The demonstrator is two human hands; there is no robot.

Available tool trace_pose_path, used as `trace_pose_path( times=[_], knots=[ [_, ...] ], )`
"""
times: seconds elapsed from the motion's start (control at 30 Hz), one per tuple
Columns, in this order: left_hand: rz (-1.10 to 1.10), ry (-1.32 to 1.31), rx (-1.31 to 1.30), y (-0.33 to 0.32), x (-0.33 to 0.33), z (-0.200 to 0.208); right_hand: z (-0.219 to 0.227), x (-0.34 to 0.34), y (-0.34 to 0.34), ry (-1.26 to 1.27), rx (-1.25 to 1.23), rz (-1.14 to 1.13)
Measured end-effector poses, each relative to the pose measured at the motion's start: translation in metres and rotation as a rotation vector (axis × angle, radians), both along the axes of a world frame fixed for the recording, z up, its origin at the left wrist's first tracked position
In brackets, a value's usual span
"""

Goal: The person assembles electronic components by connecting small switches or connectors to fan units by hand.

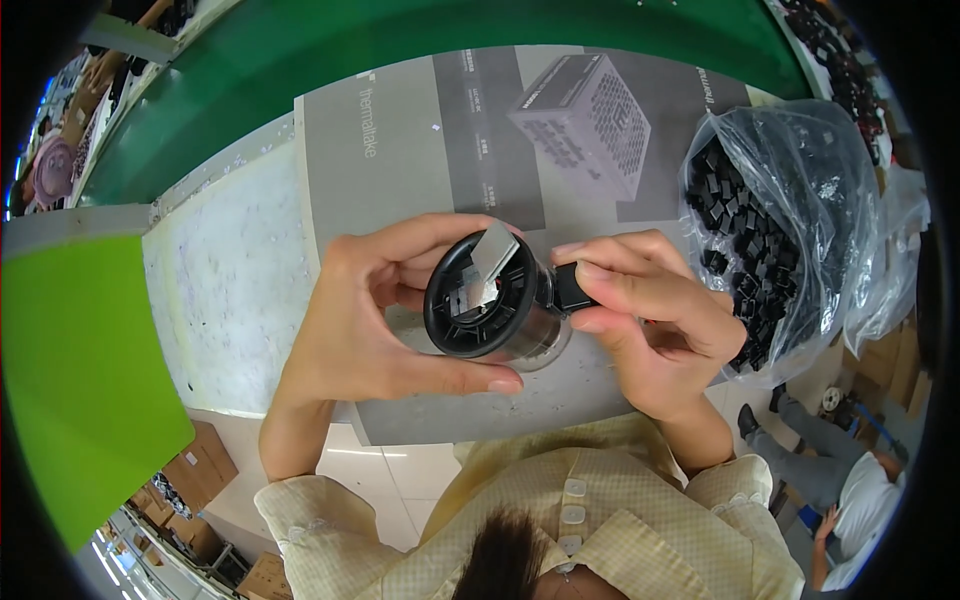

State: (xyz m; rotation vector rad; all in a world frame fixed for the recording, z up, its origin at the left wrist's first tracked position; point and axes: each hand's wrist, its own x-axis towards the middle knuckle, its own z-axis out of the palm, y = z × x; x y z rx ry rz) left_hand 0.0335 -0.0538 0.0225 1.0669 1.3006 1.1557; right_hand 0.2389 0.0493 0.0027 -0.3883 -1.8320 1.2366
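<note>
My left hand [375,320] is wrapped round a clear cylinder with a wide black rim [437,318], tilted so its top end faces up and left. Inside the rim are black ribs, and a flat grey piece [493,252] stands up out of it. With thumb and fingers, my right hand [660,318] pinches a small black plastic block [572,288] against the cylinder's right side. Whether the block is joined to the cylinder I cannot tell.
On the right lies an open clear plastic bag [840,190] with many small black plastic pieces [745,235]. A grey printed sheet [400,190] covers the worktop. Beyond runs a green belt [390,50]. A person [840,470] sits at lower right.
</note>
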Motion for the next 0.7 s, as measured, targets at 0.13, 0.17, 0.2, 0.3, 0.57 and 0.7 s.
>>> trace_pose_path(
  times=[0.13, 0.17, 0.2, 0.3, 0.57, 0.7],
  knots=[
    [0.067, -0.027, 0.011, -0.003, 0.007, 0.002, 0.006, 0.002, -0.003, -0.050, 0.003, -0.026],
    [0.084, -0.057, 0.001, -0.004, 0.008, 0.001, 0.005, 0.002, -0.004, -0.030, -0.025, -0.027],
    [0.082, -0.058, 0.003, -0.003, 0.007, 0.001, 0.005, 0.002, -0.005, -0.011, -0.052, -0.027],
    [0.032, -0.108, 0.016, -0.002, 0.006, 0.005, 0.004, 0.002, -0.006, 0.074, -0.132, -0.021],
    [0.076, -0.102, -0.032, -0.006, 0.012, 0.004, 0.010, 0.003, -0.002, -0.026, -0.003, -0.028],
    [0.130, -0.093, -0.092, -0.007, 0.015, 0.003, 0.012, 0.006, -0.003, -0.110, 0.045, -0.016]
  ],
)
